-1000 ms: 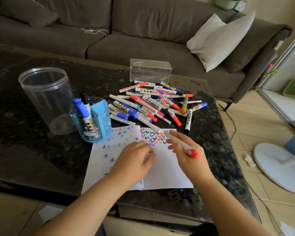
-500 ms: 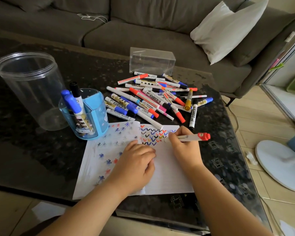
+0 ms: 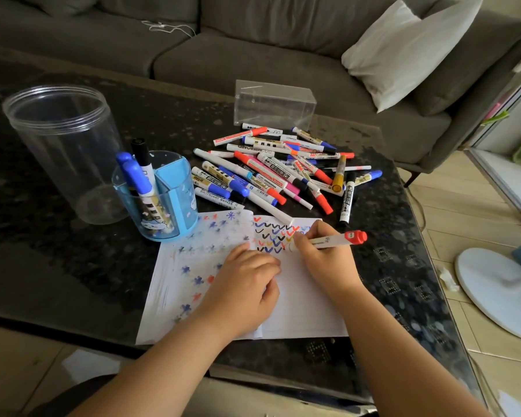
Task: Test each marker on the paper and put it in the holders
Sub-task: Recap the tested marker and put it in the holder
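Note:
My right hand (image 3: pixel 325 260) grips a white marker with a red end (image 3: pixel 340 238), its tip down on the paper (image 3: pixel 301 305) among rows of coloured check marks (image 3: pixel 275 236). My left hand (image 3: pixel 247 287) rests on the paper with curled fingers, pressing it flat; whether it holds anything is hidden. A pile of several markers (image 3: pixel 280 173) lies behind the paper. The blue pen holder (image 3: pixel 175 203) at the paper's left corner has three markers standing in it. A tall clear jar (image 3: pixel 63 145) stands empty to its left.
A clear plastic box (image 3: pixel 274 105) stands behind the pile on the dark glass table (image 3: pixel 73 266). A grey sofa (image 3: pixel 253 40) with a white pillow (image 3: pixel 403 46) runs along the far side. A white fan base (image 3: pixel 494 290) sits on the tiled floor at right.
My right hand turned the marker from slanting down-right to lying nearly level and brought its tip onto the check marks. My left hand stayed on the paper. The view has shifted closer.

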Tool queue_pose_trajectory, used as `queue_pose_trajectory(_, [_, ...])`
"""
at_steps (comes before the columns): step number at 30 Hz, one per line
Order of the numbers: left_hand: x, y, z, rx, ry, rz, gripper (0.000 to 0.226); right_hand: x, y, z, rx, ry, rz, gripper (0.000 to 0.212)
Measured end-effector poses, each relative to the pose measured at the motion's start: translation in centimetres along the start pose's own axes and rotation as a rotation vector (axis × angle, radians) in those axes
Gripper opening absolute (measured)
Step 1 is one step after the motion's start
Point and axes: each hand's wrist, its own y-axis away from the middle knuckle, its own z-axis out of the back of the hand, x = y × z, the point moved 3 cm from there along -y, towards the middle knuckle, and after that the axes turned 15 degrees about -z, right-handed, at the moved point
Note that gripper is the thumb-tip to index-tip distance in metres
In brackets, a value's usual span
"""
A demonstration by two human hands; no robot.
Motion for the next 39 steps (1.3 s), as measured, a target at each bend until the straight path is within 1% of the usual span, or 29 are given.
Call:
queue_pose_trajectory(7, [0.0,0.0,-0.1,0.0,-0.001,0.004,0.035,0.1,0.0,-0.1,0.013,0.039,-0.017,0.035])
queue_pose_trajectory(12, [-0.1,-0.1,0.0,0.006,-0.014,0.001,0.037,0.1,0.0,0.0,-0.064,-0.004,0.0,0.035])
queue_pose_trajectory(16, [-0.1,0.0,0.1,0.0,0.003,-0.009,0.036,-0.3,-0.1,0.7,-0.073,-0.086,-0.068,0.028])
queue_pose_trajectory(19, [-0.2,0.0,0.3,-0.03,0.0,-0.023,0.034,-0.3,0.2,1.2,-0.081,-0.175,-0.127,0.028])
queue_pose_trajectory(21, [-0.2,0.0,0.4,-0.042,-0.011,-0.002,0.032,0.2,0.8,1.2,-0.077,-0.167,-0.118,0.026])
queue_pose_trajectory(24, [-0.4,0.1,1.2,-0.025,0.03,0.086,0.029,1.6,2.4,1.1,-0.056,-0.139,-0.056,0.013])
queue_pose_trajectory(26, [-0.7,0.3,2.5,-0.045,0.181,0.251,0.029,2.9,3.9,1.5,-0.048,-0.073,0.039,0.011])
queue_pose_trajectory(28, [-1.2,0.6,4.3,-0.133,0.411,0.431,0.03,4.3,5.3,2.3,-0.053,0.079,0.146,0.007])
queue_pose_trajectory(30, [-2.2,1.1,6.3,-0.175,0.634,0.494,0.031,5.1,6.5,3.1,-0.081,0.233,0.203,0.025])
queue_pose_trajectory(31, [-3.1,1.2,7.5,-0.154,0.728,0.48,0.032,5.3,7.0,3.5,-0.095,0.272,0.228,0.03])
queue_pose_trajectory(33, [-5.1,1.7,9.4,-0.064,0.877,0.395,0.036,5.3,8.3,4.2,-0.115,0.319,0.268,0.029])
queue_pose_trajectory(35, [-6.8,2.5,10.7,-0.012,1.017,0.341,0.036,5.0,9.7,4.6,-0.119,0.32,0.288,0.03])
queue_pose_trajectory(37, [-7.9,3.2,11.3,-0.01,1.107,0.307,0.031,4.9,11.1,4.9,-0.11,0.302,0.305,0.03])
queue_pose_trajectory(39, [-8.4,3.9,11.5,-0.034,1.165,0.312,0.043,5.1,12.3,5.0,-0.091,0.288,0.326,0.03])
